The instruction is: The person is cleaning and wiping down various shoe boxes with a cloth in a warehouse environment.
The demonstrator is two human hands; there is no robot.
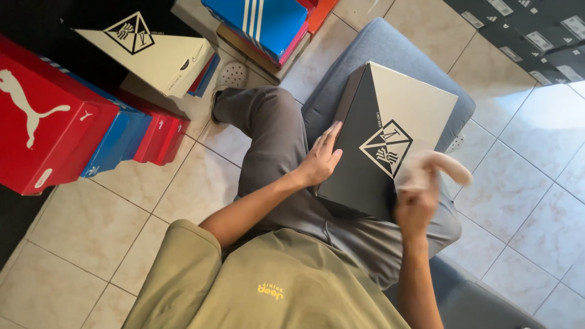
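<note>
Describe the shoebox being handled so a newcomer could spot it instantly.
Find the seated person's grey-trousered lap. On it lies the black-and-cream cardboard shoebox, left hand on its black edge, right hand blurred over it. A similar box lies on the floor stacks.

One head-worn camera, looking steeply down

The single view sits at the wearer's head and faces almost straight down over the chest and lap, close enough that the olive shirt (268, 286) fills the lower edge (the picture is tilted, so the tiled floor (201, 183) runs askew). It takes in the knees, a black and cream box (390, 134) on the lap, and stacked shoe boxes (73, 116) at upper left.
</note>
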